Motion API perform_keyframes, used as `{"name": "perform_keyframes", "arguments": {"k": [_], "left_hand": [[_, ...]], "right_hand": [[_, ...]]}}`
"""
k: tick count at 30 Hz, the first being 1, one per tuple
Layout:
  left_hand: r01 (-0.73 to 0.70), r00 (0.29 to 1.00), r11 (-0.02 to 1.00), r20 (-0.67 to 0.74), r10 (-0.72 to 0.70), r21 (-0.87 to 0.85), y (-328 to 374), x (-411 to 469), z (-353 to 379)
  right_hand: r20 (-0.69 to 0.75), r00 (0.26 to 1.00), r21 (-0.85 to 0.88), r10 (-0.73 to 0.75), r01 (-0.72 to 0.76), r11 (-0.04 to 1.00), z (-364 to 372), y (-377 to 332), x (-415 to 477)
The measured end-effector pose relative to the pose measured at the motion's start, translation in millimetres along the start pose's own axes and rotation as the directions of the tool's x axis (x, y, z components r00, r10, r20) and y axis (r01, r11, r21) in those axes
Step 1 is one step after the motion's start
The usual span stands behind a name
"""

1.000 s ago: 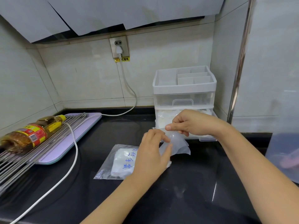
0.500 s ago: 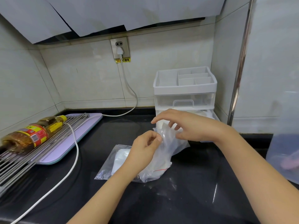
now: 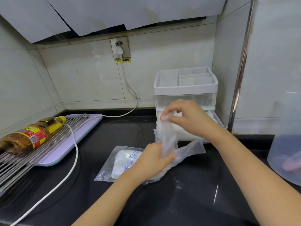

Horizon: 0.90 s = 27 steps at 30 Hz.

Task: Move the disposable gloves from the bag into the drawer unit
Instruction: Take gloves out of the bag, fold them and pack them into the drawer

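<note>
A clear zip bag (image 3: 120,162) with blue writing lies on the black counter, a folded stack of white disposable gloves inside it. My left hand (image 3: 153,159) holds down the bag's mouth end. My right hand (image 3: 184,116) pinches the top of a thin clear glove (image 3: 167,137), stretched upright between both hands, with its loose end trailing right. Behind stands the white drawer unit (image 3: 185,88); its lower drawer (image 3: 216,121) is pulled out with white gloves inside, partly hidden by my right hand.
An oil bottle (image 3: 31,136) lies on a metal rack (image 3: 21,162) over a lilac board (image 3: 68,144) at the left. A white cable (image 3: 71,162) crosses the counter from the wall socket (image 3: 120,48). A translucent container (image 3: 286,160) stands at the right edge.
My right hand has risen from near the bag up in front of the drawer, drawing the glove out and upward. My left hand stayed on the bag.
</note>
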State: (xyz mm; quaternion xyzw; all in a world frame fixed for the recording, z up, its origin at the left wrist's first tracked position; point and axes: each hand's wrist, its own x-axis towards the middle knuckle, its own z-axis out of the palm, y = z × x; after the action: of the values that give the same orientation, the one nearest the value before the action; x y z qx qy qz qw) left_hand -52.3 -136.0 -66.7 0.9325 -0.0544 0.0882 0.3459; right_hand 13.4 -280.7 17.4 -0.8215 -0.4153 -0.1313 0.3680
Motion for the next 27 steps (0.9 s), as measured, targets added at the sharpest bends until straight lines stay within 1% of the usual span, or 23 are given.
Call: {"name": "perform_keyframes", "arguments": {"k": [1, 2, 3, 4, 7, 9, 11, 14, 16, 17, 19, 21, 24, 27], "left_hand": [[-0.003, 1.000, 1.000, 0.025, 0.002, 0.006, -1, -1, 2], [-0.009, 0.998, 1.000, 0.058, 0.008, 0.003, -3, -3, 4], [-0.013, 0.996, 1.000, 0.084, 0.013, 0.003, -4, -3, 5], [-0.019, 0.995, 1.000, 0.097, 0.020, -0.010, -5, -4, 4], [-0.017, 0.996, 0.994, 0.084, 0.027, -0.109, -2, -4, -7], [0.022, 0.999, 0.978, 0.032, -0.015, -0.207, 4, -1, -22], [0.066, 0.997, 0.951, -0.026, -0.077, -0.303, 10, 9, -39], [0.078, 0.985, 0.884, -0.103, -0.140, -0.460, 21, 26, -56], [0.030, 0.988, 0.844, -0.112, -0.106, -0.535, 31, 30, -59], [-0.005, 0.993, 0.839, -0.099, -0.058, -0.544, 37, 31, -59], [-0.064, 0.997, 0.870, -0.074, 0.031, -0.489, 49, 28, -56], [-0.071, 0.997, 0.901, -0.059, 0.050, -0.427, 57, 30, -49], [0.000, 1.000, 0.884, 0.004, 0.003, -0.468, 55, 45, -45], [0.054, 0.996, 0.855, 0.083, -0.013, -0.515, 48, 62, -56]], "right_hand": [[-0.123, 0.992, 0.060, 0.003, 0.004, 0.998, -3, -1, 1], [-0.243, 0.970, 0.137, 0.021, 0.013, 0.990, -8, -1, 1], [-0.339, 0.940, 0.211, 0.049, 0.025, 0.977, -14, 0, 2], [-0.403, 0.912, 0.260, 0.083, 0.027, 0.965, -20, 2, 2], [-0.504, 0.855, 0.250, 0.124, 0.007, 0.968, -36, 7, -1], [-0.555, 0.821, 0.244, 0.133, 0.008, 0.970, -44, 6, -4], [-0.562, 0.819, 0.207, 0.117, 0.002, 0.978, -50, 4, -6], [-0.498, 0.860, 0.134, 0.112, -0.052, 0.990, -56, 1, -8], [-0.460, 0.877, 0.126, 0.137, -0.088, 0.988, -57, -1, -9], [-0.438, 0.885, 0.137, 0.157, -0.107, 0.985, -57, -3, -9], [-0.389, 0.900, 0.151, 0.196, -0.148, 0.977, -55, -5, -9], [-0.359, 0.908, 0.149, 0.216, -0.172, 0.974, -55, -9, -10], [-0.387, 0.883, 0.229, 0.266, -0.187, 0.955, -57, -10, -9], [-0.469, 0.807, 0.271, 0.359, -0.255, 0.928, -64, -1, -10]]}}
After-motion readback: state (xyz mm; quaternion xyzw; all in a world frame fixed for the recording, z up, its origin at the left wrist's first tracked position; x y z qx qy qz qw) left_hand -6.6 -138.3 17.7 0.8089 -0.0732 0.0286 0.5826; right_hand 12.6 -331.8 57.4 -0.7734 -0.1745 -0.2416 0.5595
